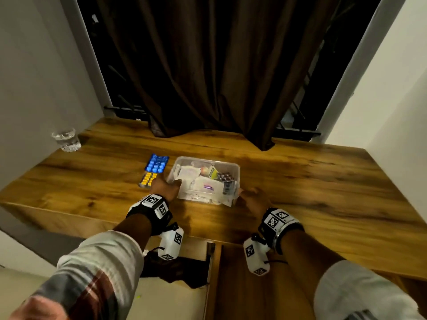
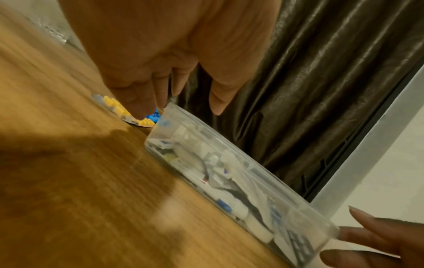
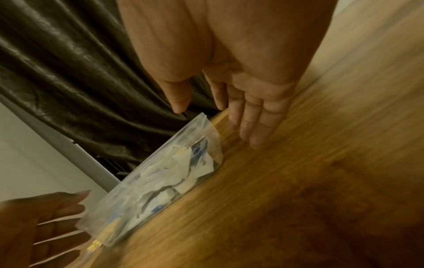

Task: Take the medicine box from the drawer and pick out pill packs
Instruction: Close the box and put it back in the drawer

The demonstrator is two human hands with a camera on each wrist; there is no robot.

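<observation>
A clear plastic medicine box, open-topped and full of sachets and blister packs, stands on the wooden table. Left of it lie a blue pill pack and a yellow pill pack. My left hand is at the box's near left corner, fingers straight, thumb over the rim. My right hand flanks the near right corner with straight fingers. Neither hand holds anything. In the left wrist view the yellow pack shows beside the box wall.
A glass of water stands at the table's far left corner. A dark curtain hangs behind the table, its hem on the top. Below the front edge a drawer stands open. White walls close in both sides.
</observation>
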